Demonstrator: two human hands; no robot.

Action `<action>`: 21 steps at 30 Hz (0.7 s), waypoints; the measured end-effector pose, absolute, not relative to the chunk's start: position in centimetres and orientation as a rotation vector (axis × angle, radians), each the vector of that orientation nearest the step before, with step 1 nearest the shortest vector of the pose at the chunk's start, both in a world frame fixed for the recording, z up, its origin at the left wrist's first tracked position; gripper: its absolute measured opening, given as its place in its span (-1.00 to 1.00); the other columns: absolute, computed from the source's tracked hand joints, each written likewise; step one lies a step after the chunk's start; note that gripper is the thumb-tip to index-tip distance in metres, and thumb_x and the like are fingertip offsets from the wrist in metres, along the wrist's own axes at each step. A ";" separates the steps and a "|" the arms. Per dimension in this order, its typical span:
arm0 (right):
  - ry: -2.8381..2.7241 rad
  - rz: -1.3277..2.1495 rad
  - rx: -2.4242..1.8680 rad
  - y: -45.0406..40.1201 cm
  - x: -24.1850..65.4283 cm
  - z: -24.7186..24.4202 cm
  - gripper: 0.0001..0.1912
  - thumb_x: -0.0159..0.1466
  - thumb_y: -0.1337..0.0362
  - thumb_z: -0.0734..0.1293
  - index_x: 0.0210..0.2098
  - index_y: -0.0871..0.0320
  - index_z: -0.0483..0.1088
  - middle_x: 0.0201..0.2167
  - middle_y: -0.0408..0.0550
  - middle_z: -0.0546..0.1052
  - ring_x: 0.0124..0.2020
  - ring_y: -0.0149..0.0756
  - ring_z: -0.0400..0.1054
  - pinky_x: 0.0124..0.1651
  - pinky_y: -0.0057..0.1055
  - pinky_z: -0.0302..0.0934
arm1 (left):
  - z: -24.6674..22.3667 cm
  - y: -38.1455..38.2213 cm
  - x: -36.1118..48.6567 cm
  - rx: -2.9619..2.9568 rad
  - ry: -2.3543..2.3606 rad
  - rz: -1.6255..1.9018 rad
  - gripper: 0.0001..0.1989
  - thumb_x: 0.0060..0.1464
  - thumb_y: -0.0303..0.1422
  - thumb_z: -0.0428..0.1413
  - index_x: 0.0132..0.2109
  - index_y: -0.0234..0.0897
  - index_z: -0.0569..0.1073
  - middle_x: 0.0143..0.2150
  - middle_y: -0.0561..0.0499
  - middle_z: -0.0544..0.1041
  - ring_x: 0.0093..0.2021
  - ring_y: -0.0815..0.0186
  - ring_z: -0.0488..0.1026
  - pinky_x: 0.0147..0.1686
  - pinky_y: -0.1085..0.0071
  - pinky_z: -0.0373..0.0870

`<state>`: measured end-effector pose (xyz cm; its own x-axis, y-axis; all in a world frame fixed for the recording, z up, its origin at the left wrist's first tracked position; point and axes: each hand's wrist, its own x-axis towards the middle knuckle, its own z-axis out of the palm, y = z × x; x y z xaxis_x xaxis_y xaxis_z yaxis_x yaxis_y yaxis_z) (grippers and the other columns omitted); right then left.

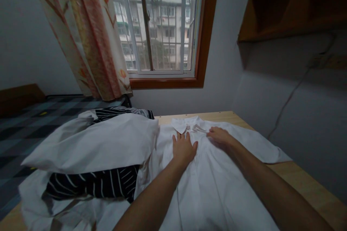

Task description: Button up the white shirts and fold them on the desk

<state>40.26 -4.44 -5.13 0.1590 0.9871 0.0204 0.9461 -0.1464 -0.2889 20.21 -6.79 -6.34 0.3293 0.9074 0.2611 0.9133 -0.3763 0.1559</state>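
A white collared shirt (202, 173) lies spread out face up, its collar (180, 125) toward the window and one sleeve (255, 140) reaching to the right. My left hand (184, 148) rests flat on the shirt front just below the collar, fingers spread. To the right of the collar, my right hand (221, 137) has its fingers drawn together on the shoulder cloth, where the fabric puckers at the fingertips. Beside the shirt on the left is a heap of white cloth (108, 144) with black-and-white striped fabric (92, 184) in it.
Under the shirt is a light wooden tabletop (311, 184). A checked bed cover (16, 144) lies at the left, next to a flowered curtain (89, 36). The window (165, 25) is straight ahead. A wooden shelf (287, 32) hangs at upper right, with a cable (287, 101) on the wall below.
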 end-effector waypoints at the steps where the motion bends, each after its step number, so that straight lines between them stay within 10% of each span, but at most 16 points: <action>1: -1.839 0.224 -2.226 -4.3 41.0 -4.5 -0.55 0.30 0.13 0.16 0.01 0.22 0.48 0.05 0.24 0.49 0.11 0.08 0.33 0.13 -0.01 0.13 | -6.2 -6.9 20.3 -2.530 -1.737 -0.499 -0.48 0.19 -0.07 -0.06 0.12 -0.35 0.41 0.15 -0.26 0.40 0.20 -0.07 0.20 0.16 -0.02 0.08; 7: -1.911 -0.020 -2.007 -1.5 38.7 -4.0 -0.37 0.41 0.13 -0.04 0.37 0.36 -0.07 0.38 0.17 0.01 0.39 -0.16 -0.15 0.34 -0.23 -0.18 | -4.9 -7.2 20.0 -2.519 -1.579 -0.646 -0.73 0.20 -0.27 -0.02 -0.19 -0.30 0.51 -0.13 -0.19 0.50 0.00 0.04 0.31 -0.01 0.11 0.20; 10: -2.043 0.089 -1.996 -0.9 36.4 -6.3 -0.42 0.42 0.13 -0.01 0.37 0.18 -0.04 0.39 0.04 0.01 0.39 -0.12 -0.14 0.33 -0.08 -0.18 | -4.8 -7.3 19.6 -2.452 -1.639 -0.733 -0.76 0.17 -0.27 0.02 -0.11 -0.27 0.49 -0.08 -0.16 0.48 0.00 0.07 0.32 -0.01 0.15 0.20; 21: -1.936 0.122 -2.153 -1.0 36.1 -8.7 -0.29 0.38 -0.07 0.02 0.38 0.20 -0.07 0.41 0.20 -0.12 0.40 -0.02 -0.25 0.32 0.03 -0.35 | -5.6 -1.4 19.0 -2.623 -1.693 -0.182 -0.26 0.23 0.02 -0.21 0.35 -0.45 0.06 0.41 -0.28 -0.02 0.41 0.02 -0.15 0.30 0.03 -0.15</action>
